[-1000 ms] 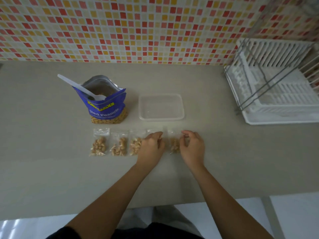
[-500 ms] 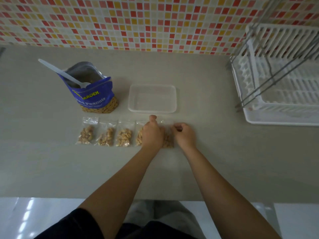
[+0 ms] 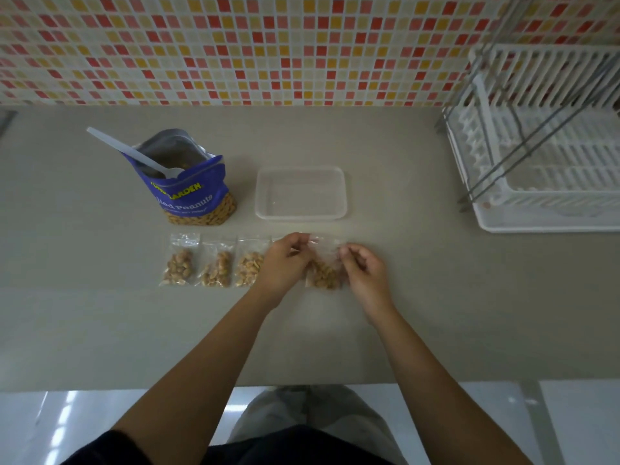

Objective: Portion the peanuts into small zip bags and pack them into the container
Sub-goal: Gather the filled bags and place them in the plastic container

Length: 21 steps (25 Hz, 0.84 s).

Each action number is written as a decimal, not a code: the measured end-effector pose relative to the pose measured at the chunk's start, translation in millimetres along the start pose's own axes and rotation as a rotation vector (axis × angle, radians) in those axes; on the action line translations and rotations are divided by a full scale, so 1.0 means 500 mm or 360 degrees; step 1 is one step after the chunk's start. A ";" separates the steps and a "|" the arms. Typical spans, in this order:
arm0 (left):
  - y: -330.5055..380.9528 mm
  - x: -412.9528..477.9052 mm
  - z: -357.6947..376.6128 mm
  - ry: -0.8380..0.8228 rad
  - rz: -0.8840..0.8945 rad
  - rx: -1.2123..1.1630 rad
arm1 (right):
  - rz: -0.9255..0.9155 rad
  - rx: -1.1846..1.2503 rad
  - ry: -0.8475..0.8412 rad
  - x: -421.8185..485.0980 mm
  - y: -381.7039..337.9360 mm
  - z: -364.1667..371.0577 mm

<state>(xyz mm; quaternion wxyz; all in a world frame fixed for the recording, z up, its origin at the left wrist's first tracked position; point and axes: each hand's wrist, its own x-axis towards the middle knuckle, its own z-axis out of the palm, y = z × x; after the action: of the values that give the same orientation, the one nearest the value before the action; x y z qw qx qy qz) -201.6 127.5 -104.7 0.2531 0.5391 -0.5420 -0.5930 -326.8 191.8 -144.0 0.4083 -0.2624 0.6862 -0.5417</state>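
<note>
A small clear zip bag of peanuts (image 3: 323, 271) hangs between my hands just above the counter. My left hand (image 3: 285, 265) pinches its top left corner, and my right hand (image 3: 364, 271) pinches its top right corner. Three filled zip bags lie in a row to the left: one (image 3: 179, 263), a second (image 3: 217, 266) and a third (image 3: 250, 265). Another bag may lie under my left hand; I cannot tell. Behind them stands the open blue peanut pouch (image 3: 191, 193) with a white plastic spoon (image 3: 134, 152) in it. A clear rectangular container (image 3: 301, 193) sits beside the pouch.
A white dish rack (image 3: 543, 146) with metal wires fills the counter's right end. A mosaic tile wall (image 3: 235, 45) runs along the back. The counter's front edge (image 3: 134, 387) lies near my body, with glossy floor below.
Both hands have shifted from pressing the rightmost bag flat on the counter to pinching its top corners and lifting it slightly. The camera view has also shifted.
</note>
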 end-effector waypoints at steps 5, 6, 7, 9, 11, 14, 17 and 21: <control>0.027 -0.027 -0.034 -0.0263 0.0088 0.0038 | -0.0074 0.0064 0.0008 -0.030 -0.028 0.010; 0.036 -0.028 -0.038 -0.0287 0.0120 0.0102 | -0.0103 0.0061 0.0016 -0.032 -0.036 0.013; 0.045 -0.029 -0.042 -0.0298 0.0169 0.0186 | -0.0141 0.0040 0.0030 -0.035 -0.044 0.015; 0.057 -0.027 -0.046 -0.0279 0.0287 0.0347 | -0.0226 -0.0022 0.0060 -0.039 -0.057 0.020; 0.065 -0.029 -0.048 -0.0226 0.0389 0.0460 | -0.0305 -0.0134 0.0103 -0.046 -0.069 0.028; 0.070 -0.032 -0.046 -0.0156 0.0526 0.0606 | -0.0383 -0.0373 0.0216 -0.051 -0.077 0.040; 0.070 -0.028 -0.053 -0.0055 0.0626 0.0748 | -0.0429 -0.0440 0.0298 -0.051 -0.077 0.040; 0.060 -0.020 -0.071 -0.0087 0.0622 0.0777 | -0.0424 -0.0440 0.0302 -0.051 -0.071 0.032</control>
<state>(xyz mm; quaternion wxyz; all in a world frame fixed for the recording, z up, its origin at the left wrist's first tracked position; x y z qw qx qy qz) -174.9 114.6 -67.4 0.2106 0.4533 -0.7684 -0.3996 -302.6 194.1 -104.0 0.2270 -0.3521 0.7486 -0.5138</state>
